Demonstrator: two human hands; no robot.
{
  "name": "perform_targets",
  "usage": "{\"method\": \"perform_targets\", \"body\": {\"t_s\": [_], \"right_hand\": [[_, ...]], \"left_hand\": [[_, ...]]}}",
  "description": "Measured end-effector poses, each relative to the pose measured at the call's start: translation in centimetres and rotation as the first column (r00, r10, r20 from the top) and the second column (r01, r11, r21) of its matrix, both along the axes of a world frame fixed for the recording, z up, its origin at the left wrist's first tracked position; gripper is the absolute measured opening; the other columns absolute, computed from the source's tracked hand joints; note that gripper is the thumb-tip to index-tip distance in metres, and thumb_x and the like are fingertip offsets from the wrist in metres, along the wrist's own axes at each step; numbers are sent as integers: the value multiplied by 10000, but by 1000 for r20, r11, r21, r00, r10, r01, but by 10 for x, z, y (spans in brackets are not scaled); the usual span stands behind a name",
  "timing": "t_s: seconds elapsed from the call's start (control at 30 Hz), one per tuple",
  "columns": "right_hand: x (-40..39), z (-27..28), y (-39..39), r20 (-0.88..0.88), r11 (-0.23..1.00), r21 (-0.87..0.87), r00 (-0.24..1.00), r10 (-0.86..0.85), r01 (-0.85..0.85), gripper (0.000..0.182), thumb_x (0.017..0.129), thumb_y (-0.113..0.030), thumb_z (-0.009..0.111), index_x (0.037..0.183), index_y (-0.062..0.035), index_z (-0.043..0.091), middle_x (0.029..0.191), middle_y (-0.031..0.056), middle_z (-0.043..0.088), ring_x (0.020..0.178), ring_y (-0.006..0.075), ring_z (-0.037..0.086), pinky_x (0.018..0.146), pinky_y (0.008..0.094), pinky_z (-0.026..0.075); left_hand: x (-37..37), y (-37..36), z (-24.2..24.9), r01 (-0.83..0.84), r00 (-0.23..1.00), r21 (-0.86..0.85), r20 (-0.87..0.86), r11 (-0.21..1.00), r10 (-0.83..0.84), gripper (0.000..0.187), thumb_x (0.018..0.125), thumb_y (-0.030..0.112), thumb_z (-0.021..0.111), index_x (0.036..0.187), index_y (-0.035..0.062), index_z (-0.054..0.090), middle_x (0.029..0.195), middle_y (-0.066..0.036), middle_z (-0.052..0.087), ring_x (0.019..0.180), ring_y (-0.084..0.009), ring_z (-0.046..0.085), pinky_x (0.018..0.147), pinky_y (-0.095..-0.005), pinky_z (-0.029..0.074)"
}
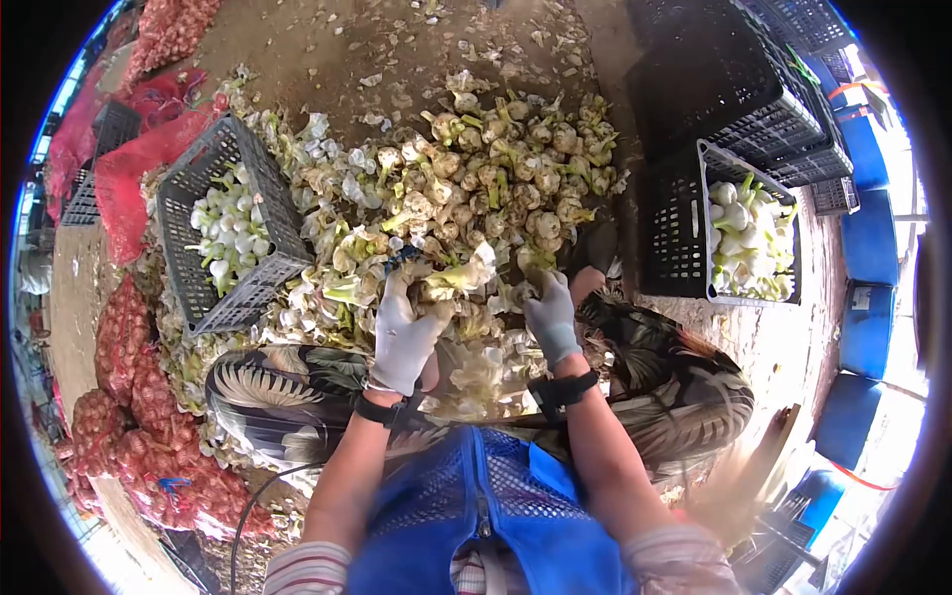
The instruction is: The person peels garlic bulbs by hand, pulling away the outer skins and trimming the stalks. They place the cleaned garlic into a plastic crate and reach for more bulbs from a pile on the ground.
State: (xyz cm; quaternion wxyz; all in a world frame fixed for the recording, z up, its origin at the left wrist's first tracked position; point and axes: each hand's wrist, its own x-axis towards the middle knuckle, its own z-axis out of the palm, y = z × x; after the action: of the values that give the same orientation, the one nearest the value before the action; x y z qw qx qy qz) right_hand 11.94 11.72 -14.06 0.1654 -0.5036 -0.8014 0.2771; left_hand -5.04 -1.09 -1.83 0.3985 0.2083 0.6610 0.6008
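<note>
My left hand [402, 342], in a whitish glove with dirty fingertips, is closed around a garlic bulb [461, 280] with loose papery skin and a pale stem. My right hand [552, 322], gloved in pale grey, is just right of that bulb. Its fingers curl down at the near edge of a pile of untrimmed garlic [506, 178]; what they hold, if anything, is hidden. By my left fingertips is a small dark blue thing [402, 256] that I cannot make out. Peeled skins [476, 382] lie beneath my hands, between my legs.
A black crate [273, 183] with cleaned white garlic stands tilted on the left. Another crate [706, 223] of cleaned garlic is on the right, beside stacked black crates [734, 89]. Red net sacks [178, 446] of bulbs lie at the lower left. Blue containers [848, 412] line the far right.
</note>
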Motion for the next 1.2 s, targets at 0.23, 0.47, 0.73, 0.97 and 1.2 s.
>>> {"method": "perform_targets", "body": {"t_s": [0.23,0.47,0.73,0.97,1.2], "right_hand": [[-23,46,-29,-551,735,-616,822,-145,-283,240,962,-80,543,1092,67,682,909,50,709,801,67,588,731,223,489],[-32,75,-23,-406,580,-814,730,-550,-16,354,954,-317,647,1002,29,703,777,-22,655,689,68,464,623,252,426],[-27,83,-27,-586,642,-730,700,-409,-236,147,941,-101,651,997,25,702,853,-35,670,772,35,556,683,216,474],[-27,96,-22,-630,586,-758,555,-543,-286,118,926,-74,642,919,32,694,782,-48,637,729,27,508,621,233,458],[-29,86,-29,-607,800,-574,748,-269,-178,173,917,-114,650,846,43,649,696,-29,576,698,42,455,584,256,421]], "left_hand": [[11,1,-19,43,966,-196,-241,980,-91,438,802,71,697,1214,-11,575,1057,-70,653,925,-145,612,843,-285,498],[33,-2,-18,15,970,-24,-243,1000,-20,407,765,-31,660,1160,9,570,1062,-84,606,964,-176,580,878,-310,480],[41,3,-9,58,978,68,-203,996,-44,431,779,-9,711,1171,18,535,1057,-53,581,973,-152,548,892,-308,465],[36,5,-4,56,959,36,-281,998,-43,425,790,-19,715,1180,9,547,1049,-39,590,954,-139,572,862,-281,485],[35,4,-8,97,855,-24,-509,995,-96,393,704,-34,672,1079,34,578,1049,-141,599,955,-317,607,865,-372,491]]}}
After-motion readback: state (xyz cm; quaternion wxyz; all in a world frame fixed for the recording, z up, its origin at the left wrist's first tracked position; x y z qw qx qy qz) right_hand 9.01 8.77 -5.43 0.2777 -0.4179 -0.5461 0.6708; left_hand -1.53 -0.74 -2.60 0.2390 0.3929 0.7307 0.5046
